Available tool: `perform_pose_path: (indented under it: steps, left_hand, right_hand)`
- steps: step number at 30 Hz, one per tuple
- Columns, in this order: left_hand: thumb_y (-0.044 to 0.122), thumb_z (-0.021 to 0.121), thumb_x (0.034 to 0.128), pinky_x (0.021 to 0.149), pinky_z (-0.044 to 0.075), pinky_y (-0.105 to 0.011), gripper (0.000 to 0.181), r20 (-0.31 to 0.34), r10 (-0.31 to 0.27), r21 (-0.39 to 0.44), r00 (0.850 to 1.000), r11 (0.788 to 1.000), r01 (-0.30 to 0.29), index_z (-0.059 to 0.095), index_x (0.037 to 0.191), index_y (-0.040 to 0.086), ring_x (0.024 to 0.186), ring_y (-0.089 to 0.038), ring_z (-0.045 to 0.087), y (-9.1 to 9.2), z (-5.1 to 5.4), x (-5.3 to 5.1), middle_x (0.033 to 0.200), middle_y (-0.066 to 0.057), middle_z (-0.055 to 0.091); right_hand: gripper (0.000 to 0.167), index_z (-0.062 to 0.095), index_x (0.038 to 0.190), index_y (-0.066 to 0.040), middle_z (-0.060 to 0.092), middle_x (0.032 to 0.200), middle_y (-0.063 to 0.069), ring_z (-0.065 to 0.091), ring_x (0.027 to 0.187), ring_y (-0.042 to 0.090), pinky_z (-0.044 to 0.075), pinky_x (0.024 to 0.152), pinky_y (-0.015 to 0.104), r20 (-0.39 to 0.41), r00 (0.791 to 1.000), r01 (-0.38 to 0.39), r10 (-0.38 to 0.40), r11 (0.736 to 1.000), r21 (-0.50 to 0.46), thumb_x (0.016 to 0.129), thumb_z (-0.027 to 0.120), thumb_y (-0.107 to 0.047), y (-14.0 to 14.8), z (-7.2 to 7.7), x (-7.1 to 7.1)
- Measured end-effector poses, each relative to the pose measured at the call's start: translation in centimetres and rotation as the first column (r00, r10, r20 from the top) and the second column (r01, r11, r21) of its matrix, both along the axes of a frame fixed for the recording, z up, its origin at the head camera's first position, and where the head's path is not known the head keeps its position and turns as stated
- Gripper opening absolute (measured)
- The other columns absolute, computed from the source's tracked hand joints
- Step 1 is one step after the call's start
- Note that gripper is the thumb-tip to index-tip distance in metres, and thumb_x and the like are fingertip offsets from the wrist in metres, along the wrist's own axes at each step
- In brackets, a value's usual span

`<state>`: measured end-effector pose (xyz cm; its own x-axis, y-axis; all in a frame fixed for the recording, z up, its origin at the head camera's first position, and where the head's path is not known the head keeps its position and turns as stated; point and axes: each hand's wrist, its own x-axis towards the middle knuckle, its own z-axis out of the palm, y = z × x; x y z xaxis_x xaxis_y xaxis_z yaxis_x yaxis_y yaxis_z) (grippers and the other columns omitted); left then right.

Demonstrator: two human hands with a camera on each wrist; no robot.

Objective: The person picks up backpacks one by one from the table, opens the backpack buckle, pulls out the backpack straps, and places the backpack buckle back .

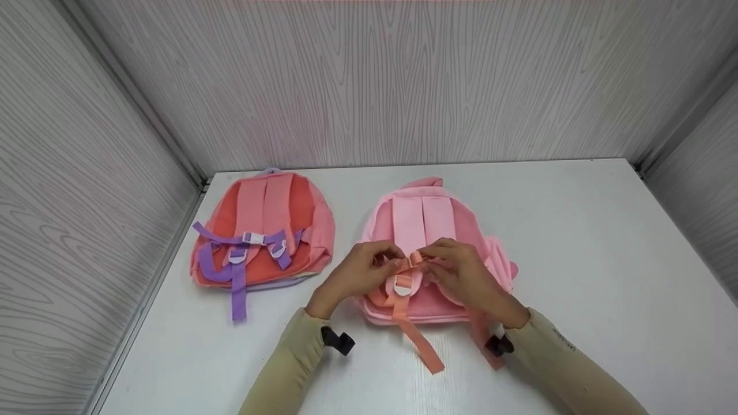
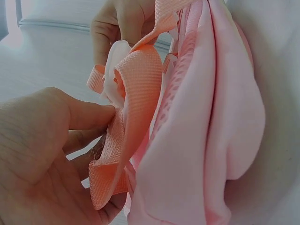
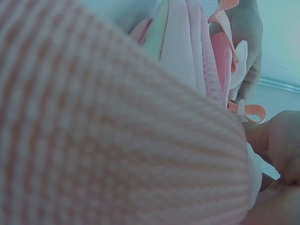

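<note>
A light pink backpack [image 1: 424, 225] lies with its straps facing up. Over its lower middle, my left hand [image 1: 366, 268] pinches an orange strap [image 2: 136, 79] between thumb and fingers, beside a white buckle piece [image 2: 115, 70]. Just to the right, my right hand [image 1: 461, 274] pinches the same orange webbing close to a small loop [image 1: 415, 257]. Below the left hand sits a white strap adjuster [image 1: 403, 285], with a loose orange tail [image 1: 424, 346] hanging onto the table. In the right wrist view, a blurred strap [image 3: 117, 131] hides much of the right hand's work.
At the left of the white table [image 1: 605, 242] lies a coral-pink backpack [image 1: 302, 213] with purple straps [image 1: 238, 294] and white buckles. Another orange strap end [image 1: 484, 340] hangs beneath the right wrist. Grey wood-grain panels [image 1: 403, 86] stand behind and at both sides.
</note>
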<state>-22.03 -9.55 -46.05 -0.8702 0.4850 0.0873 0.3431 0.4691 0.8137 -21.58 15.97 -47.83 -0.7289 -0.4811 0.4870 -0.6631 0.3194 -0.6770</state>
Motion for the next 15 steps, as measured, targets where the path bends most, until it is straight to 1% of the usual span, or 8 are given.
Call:
perform_pose_path:
  steps: [3,8,15]
  left_hand:
    - [0.017,0.068,0.1047,0.08,0.049,-0.028,0.012,-0.018,-0.004,0.013,1.0,1.0,0.004,0.076,0.113,0.013,0.088,-0.014,0.059,0.02,-0.13,0.01,0.101,0.0,0.071]
    - [0.014,0.067,0.105,0.078,0.048,-0.027,0.012,-0.059,-0.013,0.025,0.998,1.0,0.015,0.076,0.112,0.011,0.085,-0.013,0.057,0.2,-0.46,-0.01,0.098,0.0,0.071]
    - [0.016,0.066,0.106,0.079,0.049,-0.027,0.013,-0.044,0.008,0.02,0.999,1.0,-0.007,0.075,0.114,0.014,0.087,-0.012,0.058,0.6,-0.74,-0.04,0.098,0.003,0.069]
  right_hand:
    - [0.027,0.081,0.122,-0.01,0.077,0.107,0.002,0.072,0.095,0.017,0.063,0.084,0.029,0.004,1.0,0.0,0.0,1.0,-0.001,0.096,0.078,-0.003,-0.03,-0.01,0.04]
    - [0.031,0.081,0.122,-0.013,0.077,0.105,-0.001,0.072,0.096,0.015,0.064,0.087,0.035,-0.01,1.0,0.02,-0.019,1.0,0.024,0.094,0.08,-0.001,-0.06,-0.07,0.09]
    - [0.031,0.081,0.122,-0.013,0.077,0.105,-0.001,0.072,0.094,0.015,0.063,0.083,0.031,-0.006,1.0,0.026,-0.026,0.999,0.041,0.094,0.08,-0.001,-0.21,-0.1,0.13]
